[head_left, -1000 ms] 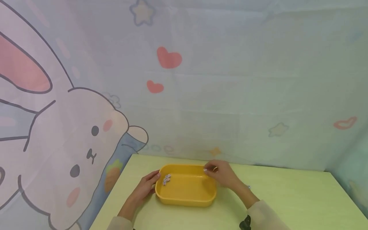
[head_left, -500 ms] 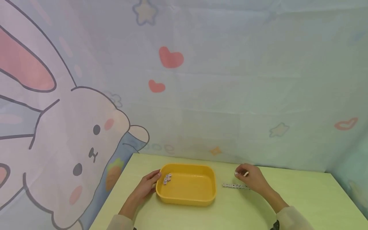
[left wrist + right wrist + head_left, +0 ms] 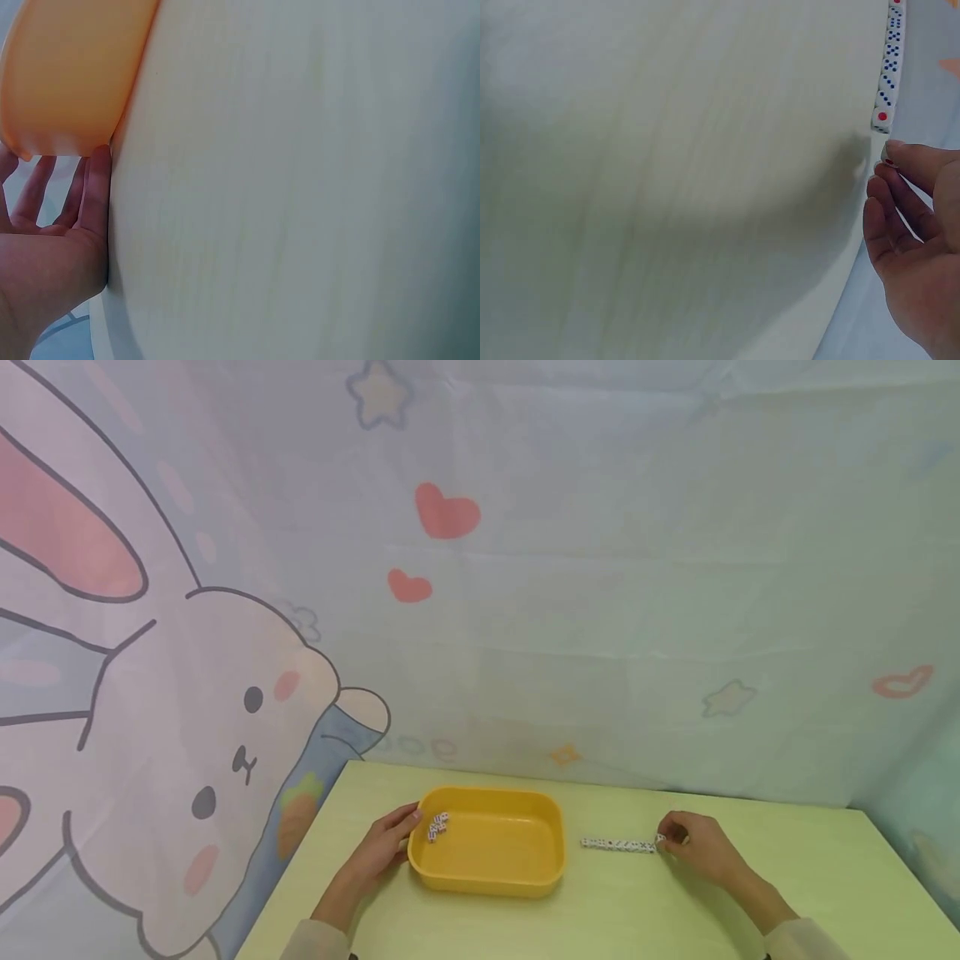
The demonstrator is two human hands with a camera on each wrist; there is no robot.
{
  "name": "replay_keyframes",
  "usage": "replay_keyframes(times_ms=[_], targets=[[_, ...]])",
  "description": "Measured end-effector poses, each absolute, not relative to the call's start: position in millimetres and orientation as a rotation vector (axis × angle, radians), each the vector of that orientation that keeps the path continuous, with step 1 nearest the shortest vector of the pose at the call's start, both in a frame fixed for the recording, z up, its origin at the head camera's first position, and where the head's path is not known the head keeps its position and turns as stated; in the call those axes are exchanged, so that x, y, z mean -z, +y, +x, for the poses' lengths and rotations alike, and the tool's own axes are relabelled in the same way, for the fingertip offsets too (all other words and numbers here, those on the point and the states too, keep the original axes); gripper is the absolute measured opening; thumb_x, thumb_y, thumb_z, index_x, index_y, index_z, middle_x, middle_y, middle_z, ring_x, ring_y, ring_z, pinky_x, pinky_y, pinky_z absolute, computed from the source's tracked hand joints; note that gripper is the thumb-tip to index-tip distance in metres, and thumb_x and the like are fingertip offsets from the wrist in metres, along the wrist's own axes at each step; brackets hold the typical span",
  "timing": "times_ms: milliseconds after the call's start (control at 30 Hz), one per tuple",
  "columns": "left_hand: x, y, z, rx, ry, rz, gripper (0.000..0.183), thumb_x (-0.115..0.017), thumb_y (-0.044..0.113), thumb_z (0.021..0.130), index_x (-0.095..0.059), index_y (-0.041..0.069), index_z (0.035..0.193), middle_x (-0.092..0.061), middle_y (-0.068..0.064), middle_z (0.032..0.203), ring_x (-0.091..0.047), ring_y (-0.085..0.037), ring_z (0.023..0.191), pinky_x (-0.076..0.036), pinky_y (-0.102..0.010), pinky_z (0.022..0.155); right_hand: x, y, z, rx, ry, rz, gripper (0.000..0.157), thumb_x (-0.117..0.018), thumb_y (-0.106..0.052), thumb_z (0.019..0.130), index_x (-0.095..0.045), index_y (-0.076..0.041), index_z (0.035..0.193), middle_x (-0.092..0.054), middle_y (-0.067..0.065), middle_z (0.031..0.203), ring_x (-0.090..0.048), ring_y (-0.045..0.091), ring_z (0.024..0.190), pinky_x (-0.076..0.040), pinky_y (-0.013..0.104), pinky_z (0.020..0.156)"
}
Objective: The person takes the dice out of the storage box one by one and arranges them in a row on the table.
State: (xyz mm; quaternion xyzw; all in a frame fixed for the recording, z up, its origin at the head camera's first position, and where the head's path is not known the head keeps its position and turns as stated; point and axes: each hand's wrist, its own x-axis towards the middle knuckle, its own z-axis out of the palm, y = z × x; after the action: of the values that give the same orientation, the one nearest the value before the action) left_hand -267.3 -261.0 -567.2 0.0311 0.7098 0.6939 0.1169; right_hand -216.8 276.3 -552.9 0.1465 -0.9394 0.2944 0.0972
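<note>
Soft light casts blurred shadows across the table (image 3: 705, 150).

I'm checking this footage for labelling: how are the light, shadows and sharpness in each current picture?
Head view: soft light, faint sheen inside the yellow tray, pips on the dice row hard to read; left wrist view: tray looks orange, table greyish, darkening at the right edge; right wrist view: broad soft shadow beside the right hand, row's pips legible.

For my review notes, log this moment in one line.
left hand: holds yellow tray | right hand: pinches die by end of dice row | inside tray: dice cluster, left side
</note>
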Motion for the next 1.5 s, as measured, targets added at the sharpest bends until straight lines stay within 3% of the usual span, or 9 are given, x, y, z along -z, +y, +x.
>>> replay_keyframes(times_ms=[633, 933, 1100, 1267, 1500], targets=[[568.9, -265.6, -267.5, -2.027, 2.064, 0.093, 0.067, -0.065, 0.042, 0.106, -0.048, 0.001, 0.157, -0.053, -0.022, 0.155, -0.058, -0.033, 0.132, -0.060, -0.037, 0.094, 570.1, 275.6, -207.0, -1.059, -2.787, 0.398, 0.017, -0.085, -0.007, 0.089, -0.076, -0.007, 0.103, -0.064, -0.002, 0.093, -0.059, 0.010, 0.083, -0.051, 0.026, 0.071], [568.8, -265.3, -268.2, -2.028, 2.055, 0.088, 0.067, -0.065, 0.042, 0.106, -0.049, 0.002, 0.157, -0.054, -0.020, 0.154, -0.057, -0.031, 0.132, -0.060, -0.037, 0.095, 576.2, 275.6, -209.3, -1.026, -2.763, 0.378, 0.012, -0.084, -0.013, 0.092, -0.078, -0.009, 0.102, -0.064, -0.005, 0.092, -0.058, 0.007, 0.082, -0.052, 0.026, 0.071], [568.2, -264.5, -268.3, -2.025, 2.054, 0.101, 0.065, -0.063, 0.041, 0.107, -0.048, 0.002, 0.157, -0.053, -0.020, 0.155, -0.057, -0.032, 0.133, -0.059, -0.037, 0.096, 576.6, 277.1, -210.3, -1.052, -2.769, 0.346, 0.019, -0.086, -0.017, 0.091, -0.077, -0.009, 0.106, -0.065, -0.002, 0.094, -0.059, 0.009, 0.085, -0.053, 0.027, 0.074], [567.3, -261.0, -268.2, -2.044, 2.057, 0.078, 0.063, -0.063, 0.038, 0.108, -0.049, 0.000, 0.156, -0.056, -0.021, 0.152, -0.060, -0.031, 0.129, -0.060, -0.037, 0.094, 571.4, 271.6, -207.2, -1.060, -2.720, 0.330, 0.025, -0.085, -0.017, 0.091, -0.075, -0.005, 0.110, -0.065, 0.002, 0.096, -0.058, 0.011, 0.084, -0.053, 0.027, 0.071], [561.3, -259.3, -265.8, -2.080, 2.086, 0.080, 0.054, -0.062, 0.030, 0.109, -0.054, -0.001, 0.152, -0.061, -0.023, 0.146, -0.065, -0.033, 0.124, -0.063, -0.039, 0.088, 542.6, 241.3, -204.9, -1.075, -2.594, 0.422, 0.020, -0.079, -0.016, 0.097, -0.074, -0.006, 0.115, -0.065, 0.001, 0.102, -0.060, 0.016, 0.091, -0.056, 0.028, 0.073]])
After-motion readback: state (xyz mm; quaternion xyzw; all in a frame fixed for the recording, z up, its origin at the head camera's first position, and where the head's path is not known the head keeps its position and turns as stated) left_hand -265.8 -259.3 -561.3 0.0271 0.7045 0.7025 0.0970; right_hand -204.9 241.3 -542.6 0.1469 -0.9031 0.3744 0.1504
